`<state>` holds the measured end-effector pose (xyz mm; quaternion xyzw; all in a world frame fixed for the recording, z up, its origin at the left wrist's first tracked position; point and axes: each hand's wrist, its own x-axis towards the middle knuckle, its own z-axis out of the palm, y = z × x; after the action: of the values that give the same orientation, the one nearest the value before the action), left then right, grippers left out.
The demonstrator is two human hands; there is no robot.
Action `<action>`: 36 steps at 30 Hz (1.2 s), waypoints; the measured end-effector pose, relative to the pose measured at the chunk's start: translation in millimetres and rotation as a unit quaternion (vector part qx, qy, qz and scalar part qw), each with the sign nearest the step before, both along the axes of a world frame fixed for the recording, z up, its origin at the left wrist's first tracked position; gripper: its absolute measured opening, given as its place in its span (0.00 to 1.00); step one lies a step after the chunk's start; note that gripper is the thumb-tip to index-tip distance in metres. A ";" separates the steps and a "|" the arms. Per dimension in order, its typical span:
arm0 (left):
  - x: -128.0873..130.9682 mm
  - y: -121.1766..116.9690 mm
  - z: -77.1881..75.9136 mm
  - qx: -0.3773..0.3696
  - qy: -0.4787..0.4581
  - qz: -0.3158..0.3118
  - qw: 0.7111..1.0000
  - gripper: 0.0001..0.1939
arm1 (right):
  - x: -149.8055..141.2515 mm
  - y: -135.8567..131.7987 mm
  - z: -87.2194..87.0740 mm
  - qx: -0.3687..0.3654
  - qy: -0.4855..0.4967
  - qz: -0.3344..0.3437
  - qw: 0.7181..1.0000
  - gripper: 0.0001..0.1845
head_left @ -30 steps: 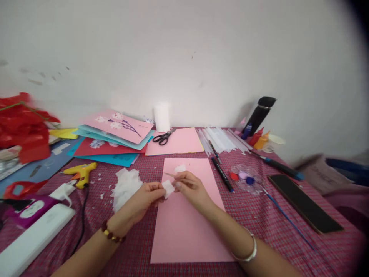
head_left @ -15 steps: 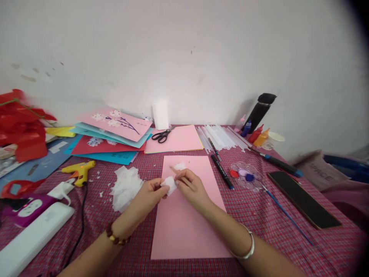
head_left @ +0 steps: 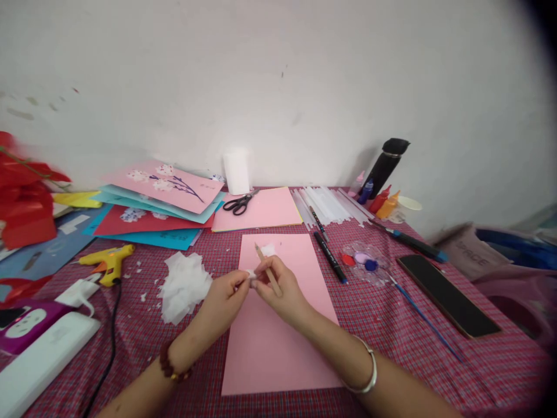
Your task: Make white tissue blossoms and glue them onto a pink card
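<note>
Pinched grip: left hand [head_left: 225, 295] and right hand [head_left: 285, 292] meet at the fingertips on a white paper piece [head_left: 251, 274] over the pink sheet's [head_left: 278, 348] far half. Less paper shows than before; the right hand's stick [head_left: 272, 281] now points more toward the far side.

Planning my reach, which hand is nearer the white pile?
Your left hand. It's just right of the pile; your right hand is farther right, over the pink sheet.
</note>
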<state>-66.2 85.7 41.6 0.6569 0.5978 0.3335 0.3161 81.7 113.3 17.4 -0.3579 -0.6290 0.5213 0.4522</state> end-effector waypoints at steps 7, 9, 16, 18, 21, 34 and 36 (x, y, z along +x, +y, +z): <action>-0.5 -5.1 0.2 -0.004 -0.003 -0.026 1.000 0.11 | -0.9 3.9 -5.1 -0.019 0.005 0.001 1.000 0.07; 0.8 -6.2 0.2 -0.011 -0.012 -0.026 1.000 0.11 | -1.7 5.0 -5.0 -0.023 0.012 -0.004 1.000 0.06; -38.7 -6.9 1.8 -0.039 0.107 -0.016 0.993 0.14 | 6.1 15.1 -1.1 -0.058 0.062 -0.054 0.995 0.06; -62.4 -4.5 5.2 -0.040 0.215 -0.003 0.976 0.13 | 9.5 18.7 -0.8 -0.060 0.075 -0.057 0.994 0.07; -77.0 1.0 15.3 0.034 0.314 0.035 0.948 0.12 | 11.1 20.7 -1.6 -0.054 0.070 -0.057 0.994 0.07; -17.1 68.6 39.7 -0.045 -0.091 -0.035 0.994 0.09 | 31.8 30.2 15.7 0.005 0.093 -0.099 0.991 0.08; -29.0 79.7 34.4 -0.060 -0.145 -0.020 0.987 0.08 | 40.6 37.5 15.5 0.019 0.086 -0.120 0.989 0.13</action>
<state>-95.2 165.4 76.0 0.5935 0.5512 0.3822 0.4447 122.3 150.8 32.9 -0.3755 -0.5502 0.4802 0.5707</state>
